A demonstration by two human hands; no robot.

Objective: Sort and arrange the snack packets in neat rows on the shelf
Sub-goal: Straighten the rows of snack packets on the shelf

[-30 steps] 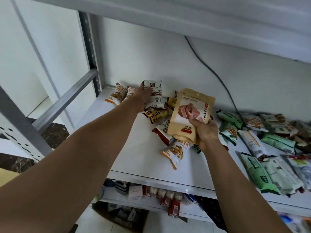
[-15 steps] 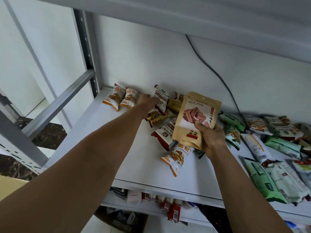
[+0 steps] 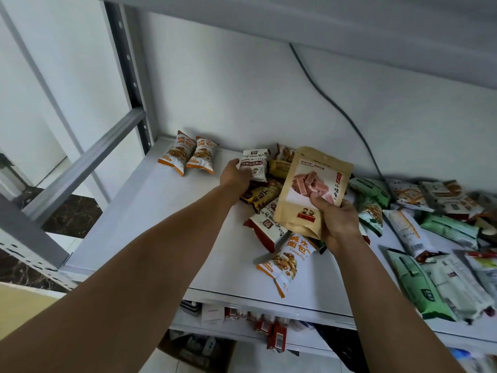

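Observation:
My right hand (image 3: 336,224) grips a tan stand-up pouch (image 3: 309,189) with pink sticks printed on it, held upright above the pile. My left hand (image 3: 236,176) holds a small white-and-red packet (image 3: 255,165) at the back of the white shelf (image 3: 166,224). Two orange-and-white crouton packets (image 3: 188,156) lie side by side in the back left corner. Another crouton packet (image 3: 285,262) lies near the front edge. Brown, yellow and red-and-white packets (image 3: 262,196) are heaped under my hands.
Green, white and grey packets (image 3: 435,254) cover the shelf's right half. A black cable (image 3: 336,109) runs down the back wall. A grey upright post and diagonal brace (image 3: 88,162) stand at left. A lower shelf (image 3: 242,316) holds small boxes.
My left hand shifted right from the two crouton packets and now holds the white-and-red packet. The tan pouch in my right hand stayed about where it was.

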